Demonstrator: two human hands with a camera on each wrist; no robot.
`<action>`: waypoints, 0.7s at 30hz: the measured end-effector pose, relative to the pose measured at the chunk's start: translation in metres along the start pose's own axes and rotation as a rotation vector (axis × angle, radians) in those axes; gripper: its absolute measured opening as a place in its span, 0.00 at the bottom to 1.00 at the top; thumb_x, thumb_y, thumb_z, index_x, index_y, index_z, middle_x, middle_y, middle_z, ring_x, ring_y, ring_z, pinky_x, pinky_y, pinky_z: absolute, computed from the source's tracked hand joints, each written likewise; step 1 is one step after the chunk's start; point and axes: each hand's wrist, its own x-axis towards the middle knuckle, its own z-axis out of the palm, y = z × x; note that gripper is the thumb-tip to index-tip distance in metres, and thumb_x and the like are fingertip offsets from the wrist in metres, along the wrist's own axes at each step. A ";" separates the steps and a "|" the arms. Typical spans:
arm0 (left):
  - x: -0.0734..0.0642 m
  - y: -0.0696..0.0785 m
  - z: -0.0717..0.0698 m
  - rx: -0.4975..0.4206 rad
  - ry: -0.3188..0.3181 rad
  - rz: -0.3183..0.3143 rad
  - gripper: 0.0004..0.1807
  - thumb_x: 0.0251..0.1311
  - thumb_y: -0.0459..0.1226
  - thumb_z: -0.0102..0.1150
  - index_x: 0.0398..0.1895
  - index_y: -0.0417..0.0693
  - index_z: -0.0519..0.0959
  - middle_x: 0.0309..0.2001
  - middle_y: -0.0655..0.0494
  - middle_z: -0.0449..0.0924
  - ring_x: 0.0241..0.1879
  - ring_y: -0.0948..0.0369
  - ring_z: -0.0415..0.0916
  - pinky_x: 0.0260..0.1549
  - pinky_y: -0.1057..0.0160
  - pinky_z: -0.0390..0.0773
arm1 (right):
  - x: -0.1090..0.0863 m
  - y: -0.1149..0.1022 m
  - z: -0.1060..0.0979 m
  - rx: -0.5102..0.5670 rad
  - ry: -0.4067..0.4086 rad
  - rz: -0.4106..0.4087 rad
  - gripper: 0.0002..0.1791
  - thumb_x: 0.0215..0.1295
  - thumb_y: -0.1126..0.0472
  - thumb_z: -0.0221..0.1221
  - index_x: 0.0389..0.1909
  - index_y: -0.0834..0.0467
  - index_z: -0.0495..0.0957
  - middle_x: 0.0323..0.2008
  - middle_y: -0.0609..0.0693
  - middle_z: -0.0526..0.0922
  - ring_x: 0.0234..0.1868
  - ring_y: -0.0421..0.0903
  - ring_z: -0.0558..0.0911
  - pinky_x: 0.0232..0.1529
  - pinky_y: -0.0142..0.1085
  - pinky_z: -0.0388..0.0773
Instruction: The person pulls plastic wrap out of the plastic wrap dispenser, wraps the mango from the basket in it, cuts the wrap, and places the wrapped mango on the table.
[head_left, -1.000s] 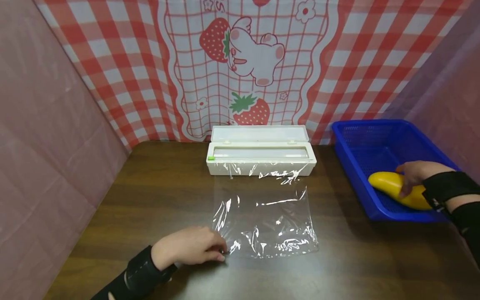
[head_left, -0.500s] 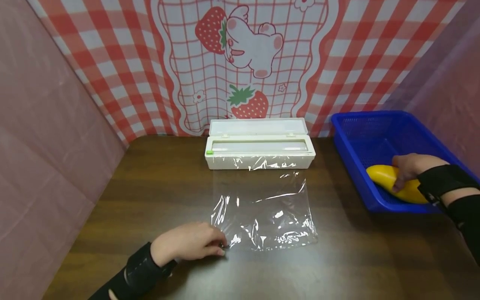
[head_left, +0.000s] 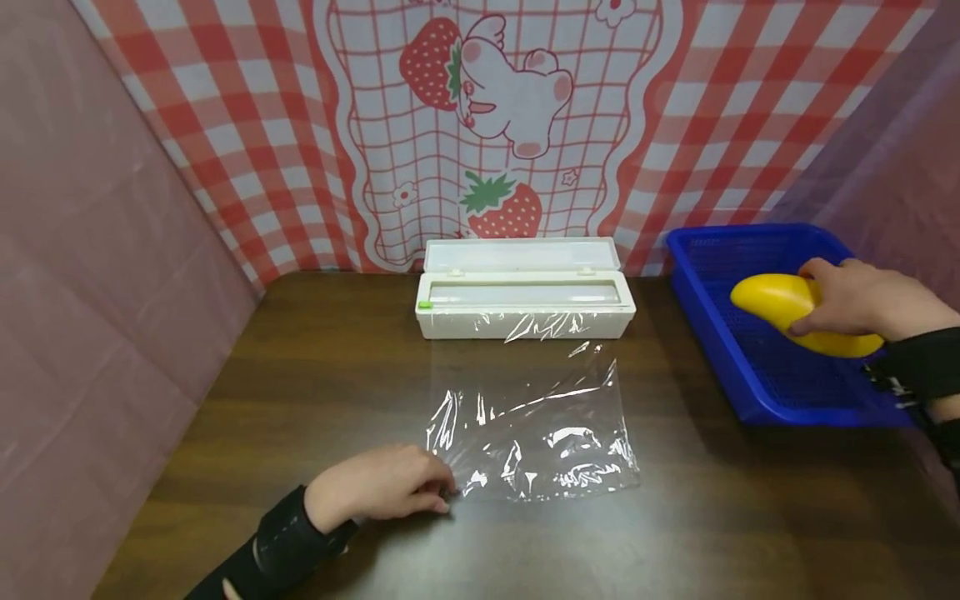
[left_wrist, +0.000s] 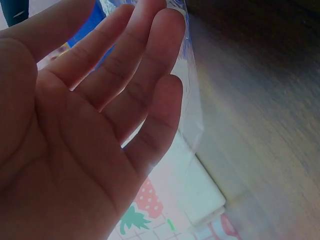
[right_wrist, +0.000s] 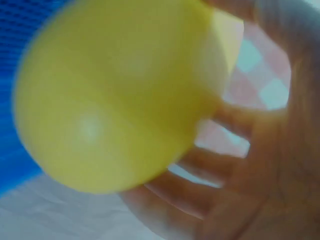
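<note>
A smooth, elongated yellow fruit (head_left: pixel 776 300), its exact kind unclear, is gripped by my right hand (head_left: pixel 862 300) above the blue basket (head_left: pixel 720 367). In the right wrist view the yellow fruit (right_wrist: pixel 110 100) looks large and blurred, with fingers bent along its side. My left hand (head_left: pixel 382 483) rests on the table at the near left corner of a clear sheet of cling film (head_left: pixel 525 433). In the left wrist view its fingers (left_wrist: pixel 160 45) are loosely extended over the film's edge. The film runs from a white cling film dispenser (head_left: pixel 525 323) with its lid up.
The brown wooden table (head_left: pixel 315 367) carries the dispenser at the back and the basket at the right. A red-and-white checked cloth (head_left: pixel 270 142) hangs behind. Pink cloth (head_left: pixel 90 275) hangs at the left, and more at the right.
My right hand has lifted the yellow fruit up off the basket's bottom. The left hand stays at the film's corner. The head view has shifted slightly.
</note>
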 end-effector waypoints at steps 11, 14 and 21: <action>0.000 0.002 0.004 0.028 0.003 0.000 0.15 0.59 0.51 0.55 0.41 0.55 0.80 0.24 0.73 0.68 0.25 0.74 0.66 0.27 0.74 0.67 | -0.034 -0.080 -0.032 0.018 0.344 0.005 0.55 0.40 0.32 0.63 0.61 0.63 0.55 0.39 0.70 0.65 0.26 0.58 0.70 0.19 0.54 0.69; 0.000 0.002 0.005 0.026 0.010 0.002 0.15 0.59 0.51 0.55 0.41 0.55 0.80 0.25 0.73 0.68 0.25 0.74 0.66 0.27 0.74 0.67 | -0.042 -0.105 -0.032 0.051 0.380 -0.044 0.55 0.39 0.31 0.63 0.61 0.63 0.56 0.37 0.67 0.67 0.25 0.56 0.70 0.18 0.51 0.70; 0.001 0.001 0.007 0.024 0.020 0.013 0.14 0.59 0.51 0.55 0.40 0.55 0.80 0.25 0.73 0.68 0.25 0.74 0.66 0.27 0.75 0.67 | -0.059 -0.161 -0.015 0.146 0.407 -0.265 0.47 0.40 0.31 0.63 0.58 0.54 0.63 0.38 0.55 0.73 0.29 0.49 0.71 0.24 0.45 0.72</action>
